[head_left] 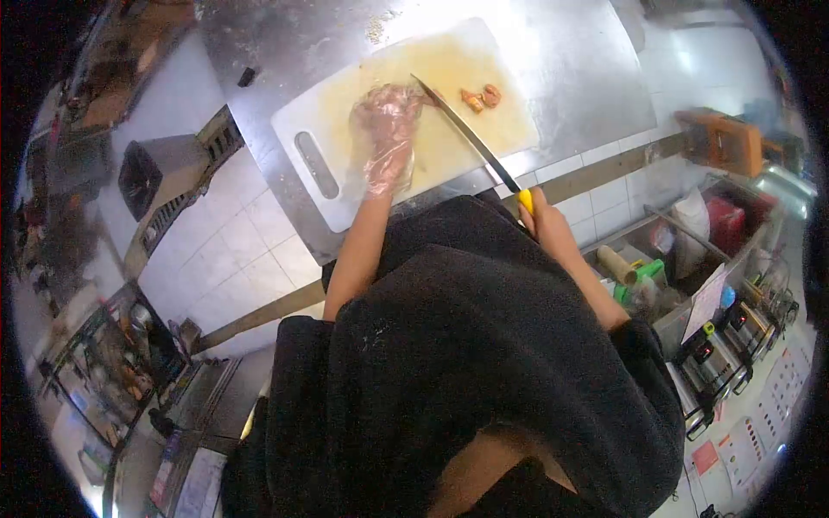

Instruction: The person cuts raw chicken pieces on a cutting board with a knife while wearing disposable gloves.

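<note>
My right hand (542, 220) is closed around the yellow handle of a long kitchen knife (475, 142). The blade slants up and left across a white, yellow-stained cutting board (298, 121). My left hand (389, 121), in a clear plastic glove, rests on the board with its fingers curled. A reddish-brown piece of meat (429, 98) pokes out at its fingertips, right beside the blade near its tip; the glove hides the rest. Right of the knife lie a few cut pieces of cooked meat (480, 97).
The board lies on a metal table (587, 78). Crumbs (376, 28) and a small black object (247, 77) are beyond and left of the board. To the right stand an orange box (725, 145) and a bin section with bottles and packets (635, 268).
</note>
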Motion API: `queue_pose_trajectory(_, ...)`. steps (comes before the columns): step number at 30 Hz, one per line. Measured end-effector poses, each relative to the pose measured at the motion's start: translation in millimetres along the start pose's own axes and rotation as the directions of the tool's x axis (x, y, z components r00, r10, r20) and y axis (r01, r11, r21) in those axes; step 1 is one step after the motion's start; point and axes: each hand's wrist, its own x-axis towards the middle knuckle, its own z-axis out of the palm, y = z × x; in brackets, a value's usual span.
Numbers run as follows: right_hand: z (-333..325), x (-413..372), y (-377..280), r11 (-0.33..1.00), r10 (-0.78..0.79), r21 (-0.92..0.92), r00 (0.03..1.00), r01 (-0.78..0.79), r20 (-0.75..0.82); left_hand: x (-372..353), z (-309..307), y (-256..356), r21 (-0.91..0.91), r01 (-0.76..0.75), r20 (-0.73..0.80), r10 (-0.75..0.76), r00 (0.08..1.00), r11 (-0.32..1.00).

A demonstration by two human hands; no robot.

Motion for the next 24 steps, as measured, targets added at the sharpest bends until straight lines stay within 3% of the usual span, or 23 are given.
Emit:
queue_pose_trajectory(3,-9.2,-7.0,4.1,0.997,0.053,-0.051,0.997,-0.050,0.048,8.7,-9.6,8.7,-0.064,0.271,0.152,-0.259,0.954,0.961)
queue_pose_trajectory(6,-9.4,-12.1,3.1,0.999,0.025,-0.035,0.999,-0.024,0.042,12.8,-16.8,17.2,-0.043,0.238,0.155,-0.229,0.961,0.970)
queue_pose_trajectory(9,9.5,6.0,12.3,0.998,-0.046,0.045,0.999,0.045,0.019,19.5,-32.7,33.7,0.039,0.018,0.058,-0.020,0.998,0.999)
queue_pose_trajectory(13,21.4,39.3,-11.1,0.994,-0.106,0.029,0.993,0.108,-0.057,25.5,-31.1,37.9,0.034,0.082,0.171,-0.087,0.981,0.996)
queue_pose_trajectory(15,14.8,35.3,-12.0,0.997,-0.065,0.039,0.998,0.066,-0.014,30.5,-36.6,40.5,0.095,0.101,0.241,-0.121,0.963,0.990)
queue_pose_trajectory(18,-1.2,10.1,7.6,0.999,-0.046,0.017,0.997,0.045,0.057,28.5,-34.3,36.3,0.157,0.058,0.120,-0.077,0.990,0.986)
queue_pose_trajectory(21,-18.5,-17.4,34.8,0.999,-0.017,-0.048,0.993,0.022,0.116,30.1,-39.2,34.7,0.247,-0.023,0.093,0.000,0.996,0.969)
queue_pose_trajectory(24,-27.9,-19.2,34.5,0.999,-0.038,0.007,0.988,0.037,0.150,17.7,-26.5,26.3,0.123,0.126,0.072,-0.135,0.988,0.984)
